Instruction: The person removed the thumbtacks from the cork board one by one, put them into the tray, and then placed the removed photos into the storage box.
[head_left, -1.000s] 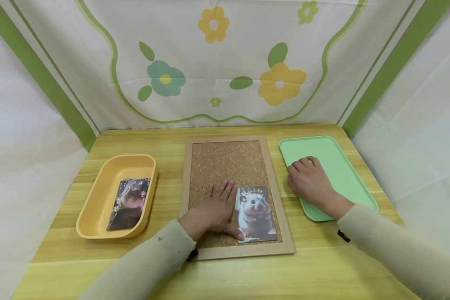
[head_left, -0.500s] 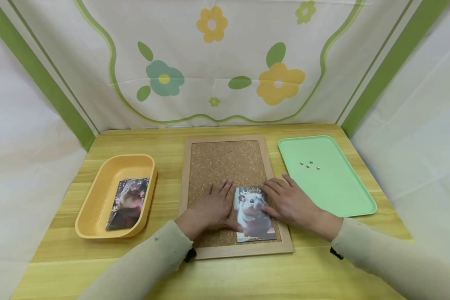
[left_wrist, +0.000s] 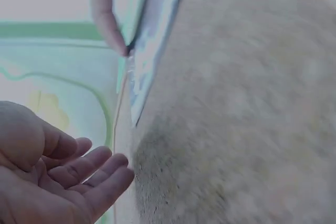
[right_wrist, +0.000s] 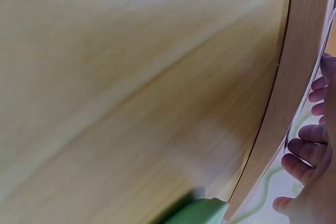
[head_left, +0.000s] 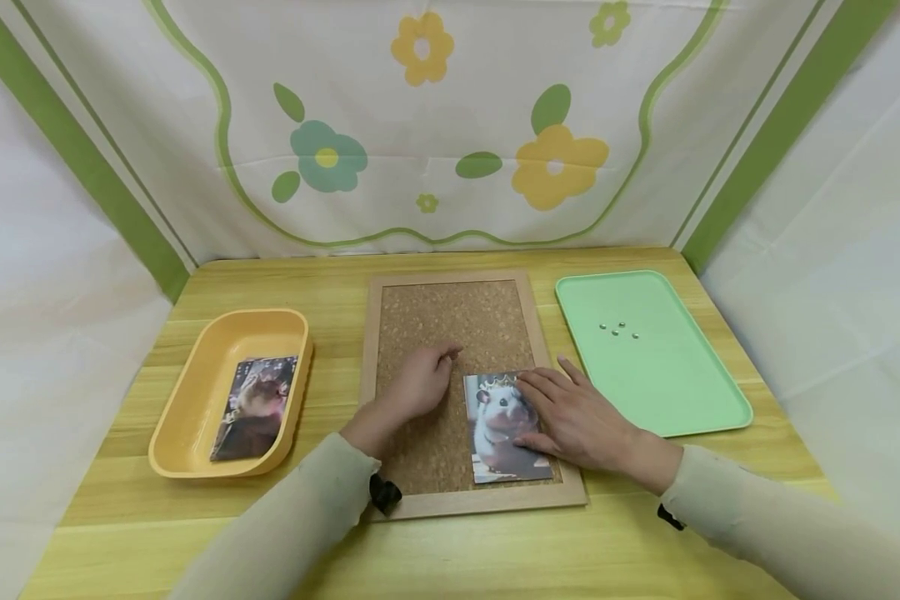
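Observation:
A photo card (head_left: pixel 495 437) of a white hamster with a crown lies on the lower right of a wood-framed cork board (head_left: pixel 453 321). My right hand (head_left: pixel 581 417) rests its extended fingers and thumb on the card's right side, covering part of it. Left of the card, my left hand (head_left: pixel 420 382) is over the cork, apart from the card. Its fingers bend loosely, and the left wrist view shows nothing held in that hand (left_wrist: pixel 68 177). At the edge of the right wrist view appear fingers (right_wrist: pixel 302 153) beside the board's frame (right_wrist: pixel 299 61).
On the left stands a yellow-orange tub (head_left: pixel 187 417) with a dark photo card (head_left: pixel 258 408) inside. A green tray (head_left: pixel 667 375) to the right holds several tiny shiny metal pieces (head_left: pixel 619 330), seemingly thumbtacks. A flowered cloth (head_left: pixel 420 208) rises behind the table.
My right hand has come from the green tray onto the card's right side, uncovering the metal pieces. My left hand has left the card's left edge, and its fingers have bent.

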The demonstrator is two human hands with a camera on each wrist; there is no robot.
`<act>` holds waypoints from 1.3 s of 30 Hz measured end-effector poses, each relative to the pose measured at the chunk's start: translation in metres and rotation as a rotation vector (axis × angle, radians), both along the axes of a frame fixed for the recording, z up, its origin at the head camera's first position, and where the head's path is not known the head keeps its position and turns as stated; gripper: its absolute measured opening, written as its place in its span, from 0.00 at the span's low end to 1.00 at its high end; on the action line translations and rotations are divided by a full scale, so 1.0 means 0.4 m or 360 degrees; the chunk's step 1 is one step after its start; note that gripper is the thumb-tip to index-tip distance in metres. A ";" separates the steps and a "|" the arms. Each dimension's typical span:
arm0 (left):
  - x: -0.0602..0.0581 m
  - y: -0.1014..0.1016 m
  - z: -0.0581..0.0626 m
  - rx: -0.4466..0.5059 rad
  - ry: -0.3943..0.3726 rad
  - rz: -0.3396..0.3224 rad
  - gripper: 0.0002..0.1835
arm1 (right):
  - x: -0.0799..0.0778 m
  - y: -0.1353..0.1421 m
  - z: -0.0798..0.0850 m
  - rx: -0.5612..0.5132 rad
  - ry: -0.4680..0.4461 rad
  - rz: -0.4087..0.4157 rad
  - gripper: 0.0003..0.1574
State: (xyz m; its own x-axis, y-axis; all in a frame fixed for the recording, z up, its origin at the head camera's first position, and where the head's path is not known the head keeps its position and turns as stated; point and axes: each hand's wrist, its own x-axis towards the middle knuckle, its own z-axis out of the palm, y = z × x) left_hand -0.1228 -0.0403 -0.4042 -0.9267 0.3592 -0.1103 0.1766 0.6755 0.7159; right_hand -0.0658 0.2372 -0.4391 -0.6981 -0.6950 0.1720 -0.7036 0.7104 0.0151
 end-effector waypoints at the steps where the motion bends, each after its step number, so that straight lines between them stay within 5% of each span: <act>1: -0.005 0.000 0.002 0.0109 -0.0102 0.0048 0.20 | 0.001 0.000 -0.001 0.0000 0.0001 -0.0001 0.52; 7: -0.030 -0.006 0.005 0.0719 -0.0710 0.0333 0.20 | 0.004 0.000 -0.007 -0.0003 0.0006 0.0011 0.53; 17: -0.041 -0.029 0.000 0.1116 -0.1137 0.0515 0.20 | 0.006 0.000 -0.015 -0.0024 -0.0006 0.0010 0.52; 29: -0.030 -0.043 0.006 0.1348 -0.1370 0.0507 0.20 | 0.007 0.003 -0.020 -0.0019 -0.0008 -0.0001 0.52; 39: -0.014 -0.045 -0.011 0.1223 -0.1346 0.0316 0.23 | 0.011 0.005 -0.029 -0.0050 0.0009 0.0000 0.52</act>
State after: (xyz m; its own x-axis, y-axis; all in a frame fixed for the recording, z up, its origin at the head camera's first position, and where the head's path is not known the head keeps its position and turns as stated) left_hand -0.1285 -0.0584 -0.4084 -0.7089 0.4569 -0.5373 -0.6145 -0.0263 0.7884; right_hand -0.0616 0.2394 -0.4506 -0.6970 -0.6893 0.1976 -0.7036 0.7106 -0.0033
